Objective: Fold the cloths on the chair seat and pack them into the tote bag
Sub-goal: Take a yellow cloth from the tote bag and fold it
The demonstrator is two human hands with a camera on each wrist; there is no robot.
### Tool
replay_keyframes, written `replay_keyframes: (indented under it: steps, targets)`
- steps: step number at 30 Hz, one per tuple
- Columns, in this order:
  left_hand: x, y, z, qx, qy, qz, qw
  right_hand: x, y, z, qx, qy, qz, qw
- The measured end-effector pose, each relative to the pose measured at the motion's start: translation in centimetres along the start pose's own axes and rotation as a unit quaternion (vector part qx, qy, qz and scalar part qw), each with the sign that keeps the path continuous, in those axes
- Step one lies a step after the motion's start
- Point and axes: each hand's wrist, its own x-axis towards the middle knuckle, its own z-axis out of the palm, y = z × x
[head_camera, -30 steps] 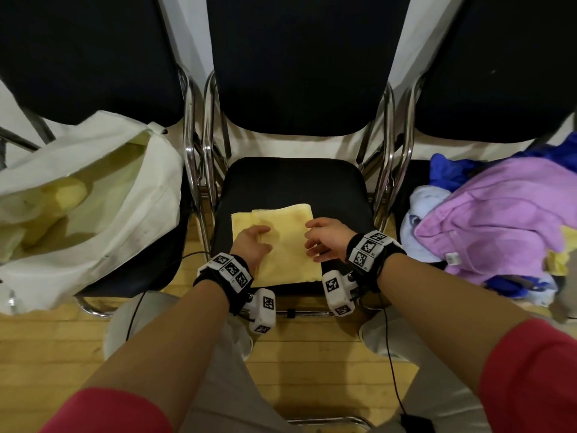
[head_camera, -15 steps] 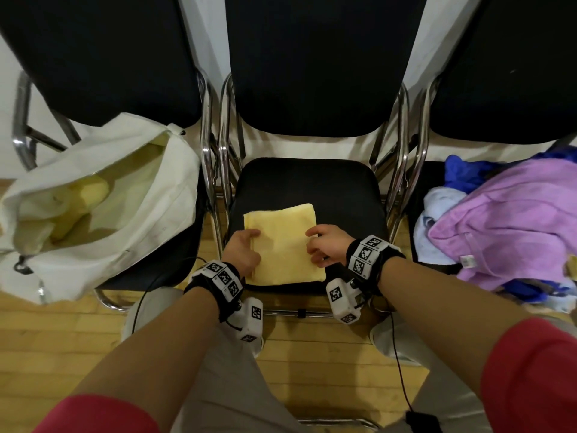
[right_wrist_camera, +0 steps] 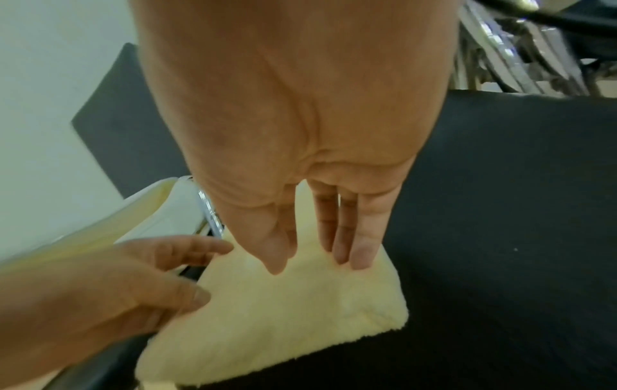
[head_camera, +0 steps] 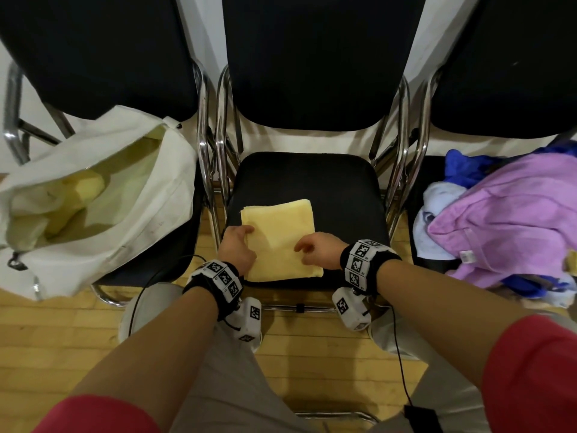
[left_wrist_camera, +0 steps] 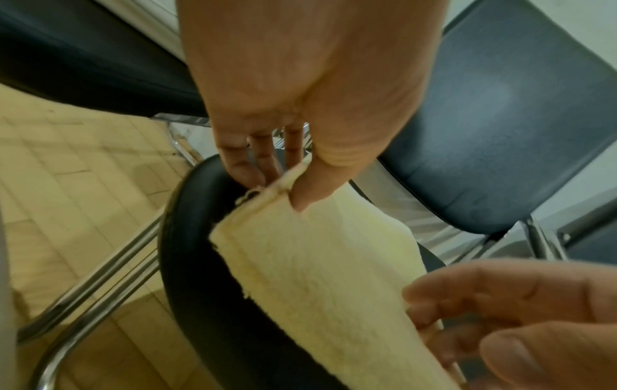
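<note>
I am kneeling in front of the black padded seat (head_camera: 312,179) of the middle chrome-framed chair, where the folded pale yellow terry cloth (head_camera: 281,239) is lying flat at the front half of the seat. My left hand (head_camera: 238,248) is gripping the cloth at its left edge: in the left wrist view my thumb is lying on top of the hemmed corner while my fingers (left_wrist_camera: 247,163) are reaching beneath it, so the edge is pinched between them. My right hand (head_camera: 318,254) is resting on the near right part of the cloth with its fingers (right_wrist_camera: 362,245) straight and pointing down, their tips pressing on the fabric; nothing is curled round it on that side.

The open white canvas tote bag (head_camera: 103,195) is sitting on the seat of the chair to my left, its mouth gaping toward me, and yellow fabric (head_camera: 84,189) is showing inside it. On the chair to my right a loose heap is lying unfolded: a lilac towel (head_camera: 505,220) on top, a deep blue cloth (head_camera: 465,167) behind it and a pale blue one (head_camera: 437,201) at its left edge. Below the chairs the light wooden floor (head_camera: 312,348) is showing between my forearms.
</note>
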Motion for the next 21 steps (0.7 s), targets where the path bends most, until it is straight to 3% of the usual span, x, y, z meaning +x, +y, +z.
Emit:
replay_keyframes:
  steps: [4,6,8,11,16,21]
  targets:
    - [-0.2,0.4,0.1,0.041,0.049,-0.015,0.998,0.3,-0.6,0.9,-0.121,0.000,-0.024,0.992]
    - [-0.5,1.0,0.1,0.061,0.071,0.015,0.996,0.4,-1.0,1.5,-0.191,-0.016,-0.031,0.981]
    - [-0.8,1.7,0.3,0.060,0.043,0.087,0.993,0.4,-1.4,2.0,-0.272,-0.032,-0.049,0.961]
    - [-1.3,2.1,1.3,0.086,-0.053,0.154,0.983,0.4,-1.6,2.7,-0.347,-0.034,-0.071,0.934]
    - [-1.7,1.9,2.3,0.222,-0.087,0.149,0.960,0.6,-0.9,3.6,-0.393,-0.015,-0.105,0.913]
    - [-1.9,2.3,2.4,0.276,-0.111,0.155,0.942,0.8,-0.4,4.3,-0.408,0.033,-0.136,0.902]
